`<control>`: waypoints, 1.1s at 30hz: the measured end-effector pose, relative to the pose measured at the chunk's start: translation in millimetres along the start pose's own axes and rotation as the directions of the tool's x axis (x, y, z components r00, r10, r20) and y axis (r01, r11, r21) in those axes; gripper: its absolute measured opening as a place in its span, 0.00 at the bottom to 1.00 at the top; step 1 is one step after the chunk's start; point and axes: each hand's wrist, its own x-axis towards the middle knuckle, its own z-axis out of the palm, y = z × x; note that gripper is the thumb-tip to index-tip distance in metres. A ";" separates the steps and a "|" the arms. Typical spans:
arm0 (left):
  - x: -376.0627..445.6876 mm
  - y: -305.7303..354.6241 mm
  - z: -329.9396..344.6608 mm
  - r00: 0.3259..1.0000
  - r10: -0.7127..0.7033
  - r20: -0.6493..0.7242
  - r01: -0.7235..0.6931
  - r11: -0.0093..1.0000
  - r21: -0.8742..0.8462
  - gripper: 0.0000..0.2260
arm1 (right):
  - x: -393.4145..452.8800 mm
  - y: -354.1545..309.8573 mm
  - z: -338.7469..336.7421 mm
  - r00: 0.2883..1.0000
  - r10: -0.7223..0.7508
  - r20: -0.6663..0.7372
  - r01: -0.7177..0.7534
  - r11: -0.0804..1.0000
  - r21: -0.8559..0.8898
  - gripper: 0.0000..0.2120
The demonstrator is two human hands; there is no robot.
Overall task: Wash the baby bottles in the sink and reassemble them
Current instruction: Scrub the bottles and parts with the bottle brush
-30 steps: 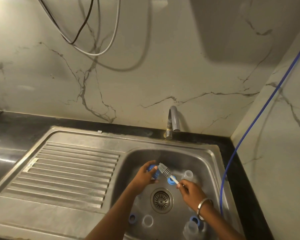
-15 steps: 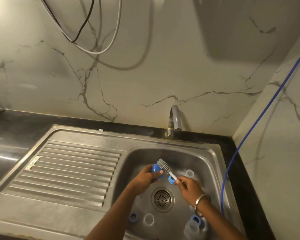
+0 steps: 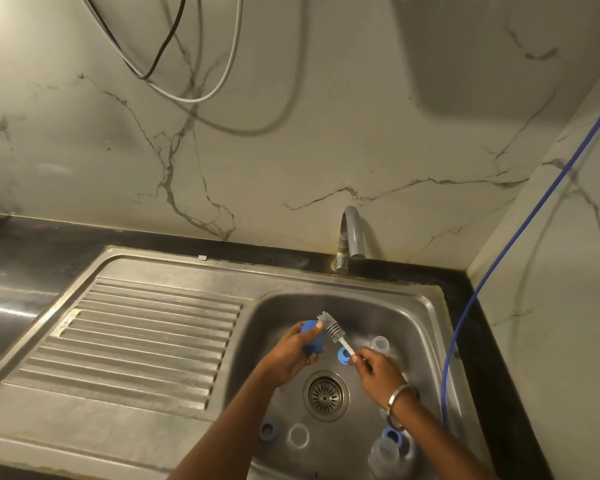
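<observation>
Stainless steel sink basin (image 3: 426, 327): left hand (image 3: 291, 355) curled round small blue plastic bottle part (image 3: 310, 336); right hand (image 3: 374, 368) pinches grey bristle brush (image 3: 331, 329) by white handle. Likely light, rigid, slippery wet; grip sides.

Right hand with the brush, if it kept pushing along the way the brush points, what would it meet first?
Most likely the blue bottle part gripped in the left hand. The right hand aims the brush up-left, bristles already beside it, though depth is uncertain.
</observation>
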 end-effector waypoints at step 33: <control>25.5 16.8 -22.4 0.982 0.055 -0.178 -0.082 0.986 -0.146 0.05 | 2.4 -11.8 12.4 0.997 0.070 0.023 -0.071 0.995 0.071 0.10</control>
